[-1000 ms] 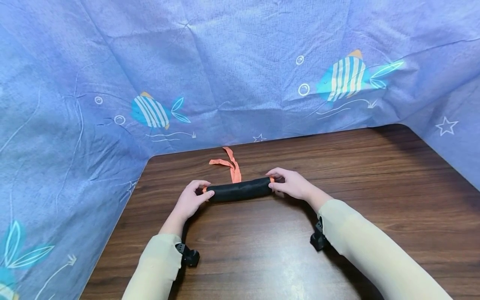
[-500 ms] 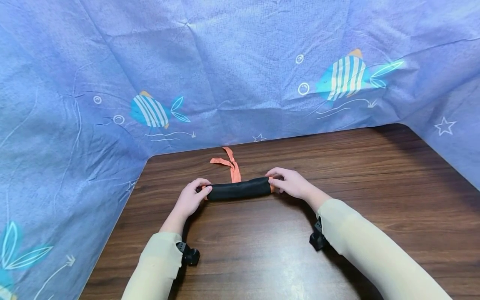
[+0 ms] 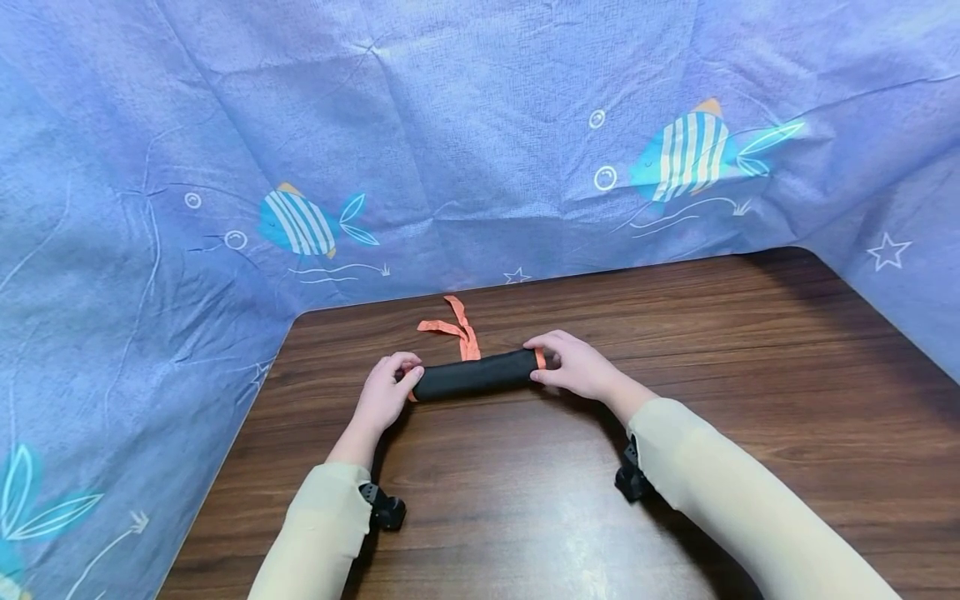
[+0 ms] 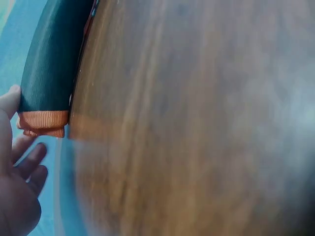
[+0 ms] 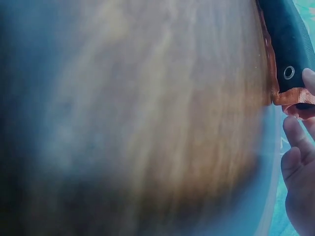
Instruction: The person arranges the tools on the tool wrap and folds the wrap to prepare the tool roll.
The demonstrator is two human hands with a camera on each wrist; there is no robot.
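Note:
A black fabric roll [image 3: 476,375] with orange edging at its ends lies crosswise on the table in the head view. From its far side an orange tie [image 3: 469,344] runs out and splits into two loose tails. My left hand [image 3: 382,390] grips the left end, thumb on the near side and fingers behind. At the right end my right hand [image 3: 581,367] pinches the roll beside the orange edge. The left wrist view shows the left end's ribbed orange binding [image 4: 43,119]. A metal eyelet [image 5: 289,73] shows near the right end in the right wrist view.
The brown wood-grain table [image 3: 510,500] reaches back to a blue fish-print cloth [image 3: 480,150] hanging behind and at both sides. Small black wrist cameras hang under both sleeves. Both wrist views are partly blurred.
The roll has shifted slightly away, its right end a little higher in the head view. My right hand has moved slightly left, its thumb now lower on the roll. Less of the orange tie shows.

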